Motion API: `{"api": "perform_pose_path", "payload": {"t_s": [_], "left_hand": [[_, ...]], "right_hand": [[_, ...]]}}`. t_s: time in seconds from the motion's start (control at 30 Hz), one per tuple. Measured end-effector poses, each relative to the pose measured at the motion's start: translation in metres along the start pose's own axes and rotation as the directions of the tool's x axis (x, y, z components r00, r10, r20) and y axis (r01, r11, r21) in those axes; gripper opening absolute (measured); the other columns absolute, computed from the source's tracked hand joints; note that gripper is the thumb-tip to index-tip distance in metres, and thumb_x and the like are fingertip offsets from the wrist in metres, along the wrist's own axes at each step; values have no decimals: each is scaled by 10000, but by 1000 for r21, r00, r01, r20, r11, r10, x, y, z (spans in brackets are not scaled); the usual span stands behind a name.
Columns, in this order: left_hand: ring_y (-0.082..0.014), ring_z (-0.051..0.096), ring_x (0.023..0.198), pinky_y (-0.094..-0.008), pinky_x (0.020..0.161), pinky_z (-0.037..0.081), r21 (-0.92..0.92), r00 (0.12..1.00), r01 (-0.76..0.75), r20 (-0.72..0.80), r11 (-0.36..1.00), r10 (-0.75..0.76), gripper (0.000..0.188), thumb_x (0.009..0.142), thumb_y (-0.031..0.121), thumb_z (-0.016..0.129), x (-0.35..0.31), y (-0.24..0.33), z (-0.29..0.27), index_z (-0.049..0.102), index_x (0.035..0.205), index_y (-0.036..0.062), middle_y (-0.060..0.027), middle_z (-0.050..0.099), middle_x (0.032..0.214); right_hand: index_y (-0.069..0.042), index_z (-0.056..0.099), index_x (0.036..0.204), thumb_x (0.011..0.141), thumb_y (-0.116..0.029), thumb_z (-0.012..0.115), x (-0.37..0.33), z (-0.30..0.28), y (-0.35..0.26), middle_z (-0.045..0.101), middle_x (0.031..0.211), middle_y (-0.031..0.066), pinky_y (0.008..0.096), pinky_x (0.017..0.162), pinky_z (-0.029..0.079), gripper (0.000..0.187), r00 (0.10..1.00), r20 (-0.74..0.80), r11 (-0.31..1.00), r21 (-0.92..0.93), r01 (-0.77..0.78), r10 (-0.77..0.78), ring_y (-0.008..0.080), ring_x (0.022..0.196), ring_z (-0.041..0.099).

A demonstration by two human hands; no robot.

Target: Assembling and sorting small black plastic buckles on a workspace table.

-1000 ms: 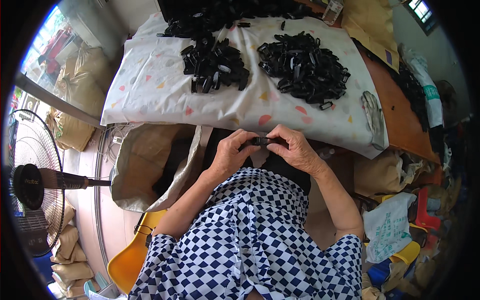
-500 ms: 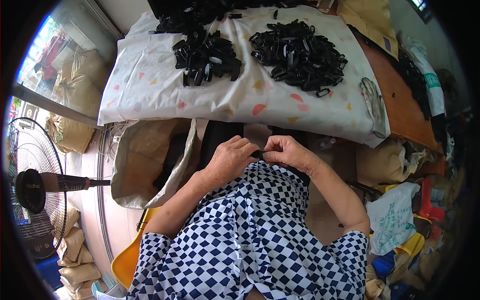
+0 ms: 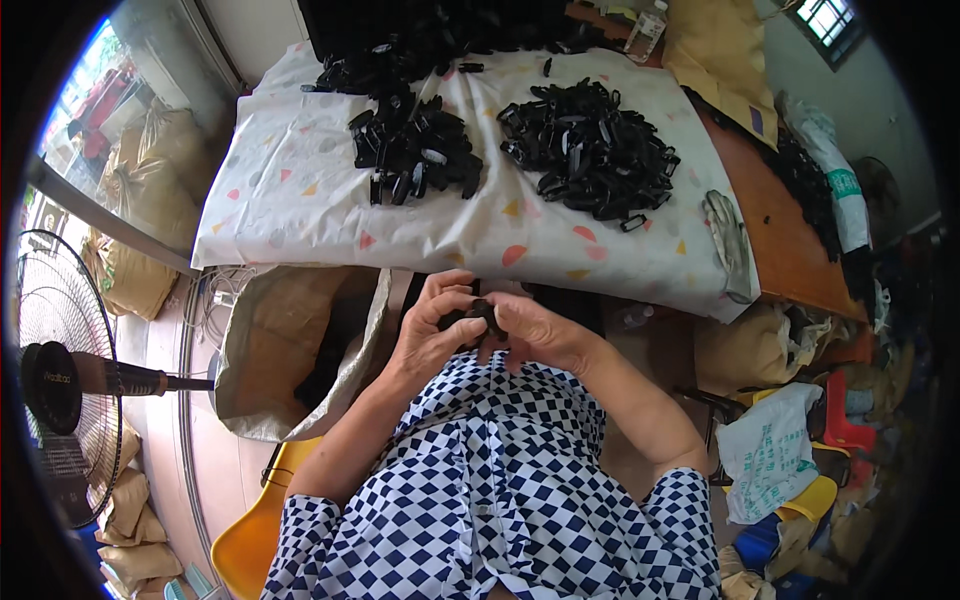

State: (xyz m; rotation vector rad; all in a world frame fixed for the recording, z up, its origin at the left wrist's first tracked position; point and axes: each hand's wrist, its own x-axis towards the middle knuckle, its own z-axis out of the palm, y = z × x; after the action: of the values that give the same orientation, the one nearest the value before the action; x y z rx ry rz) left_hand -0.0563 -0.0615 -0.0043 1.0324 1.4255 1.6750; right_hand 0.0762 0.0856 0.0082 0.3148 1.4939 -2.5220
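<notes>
My left hand [image 3: 438, 325] and my right hand [image 3: 540, 328] meet in front of my waist, just below the table's near edge. Between their fingertips is a small black plastic piece [image 3: 484, 317], partly covered by the fingers, so its exact kind is hard to make out. Both hands are closed on it, with thumbs and fingers pinching from either side. On the table beyond lie two heaps of small black plastic parts, a left heap [image 3: 418, 150] and a larger right heap [image 3: 590, 150]. Some parts look like narrow oblong frames.
A patterned white cloth [image 3: 290, 215] covers the table. A large open woven sack [image 3: 240, 385] stands at my left, near a fan [image 3: 62, 385]. A grey glove [image 3: 728, 245] lies at the cloth's right edge. Bags and a red object [image 3: 845, 420] crowd the right side.
My hands have shifted slightly left, turned, and drawn closer around the black piece; the left thumb now shows. The view has tilted up a little, bringing a bottle into sight at the back.
</notes>
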Motion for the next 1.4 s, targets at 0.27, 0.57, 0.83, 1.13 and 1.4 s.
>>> {"api": "perform_pose_path", "payload": {"t_s": [0.27,0.57,0.83,1.13,1.4], "left_hand": [[-68,536,617,-209,621,477,-430,983,136,-53,893,-175,327,906,281,627,-20,0,-25,617,1094,14,-56,490,1267],[-31,460,618,-170,570,384,-196,925,132,-328,972,-192,212,944,191,542,-37,-4,-57,608,1060,26,19,591,850],[-315,550,999,-413,856,445,959,906,86,-188,270,379,308,754,148,704,-23,3,-124,604,1035,70,-116,595,1066],[-314,642,857,-408,738,491,933,977,-73,-4,351,211,298,821,289,637,152,-18,-31,603,1014,66,-121,664,945],[-341,631,866,-449,724,481,993,998,12,-20,115,67,307,791,271,679,178,-9,-8,544,935,35,-146,644,932]], "right_hand": [[-88,589,1046,965,-334,518,44,35,21,626,869,43,208,489,454,268,995,80,959,283,29,-54,149,760,628],[-28,452,1242,920,-431,569,59,45,8,599,1038,79,191,518,487,528,995,38,992,-87,-86,90,129,756,645],[-44,596,1003,897,-145,605,-24,-64,-9,610,850,12,217,569,474,146,681,-511,725,-688,43,-525,94,726,612],[-60,588,1020,765,-24,644,-86,-138,-50,519,997,79,400,758,492,263,530,-163,-140,-864,-484,-832,284,967,544],[-21,550,841,775,3,582,-83,-167,-62,482,924,100,407,695,504,77,730,-93,-384,-802,-458,-677,281,899,552]]}}
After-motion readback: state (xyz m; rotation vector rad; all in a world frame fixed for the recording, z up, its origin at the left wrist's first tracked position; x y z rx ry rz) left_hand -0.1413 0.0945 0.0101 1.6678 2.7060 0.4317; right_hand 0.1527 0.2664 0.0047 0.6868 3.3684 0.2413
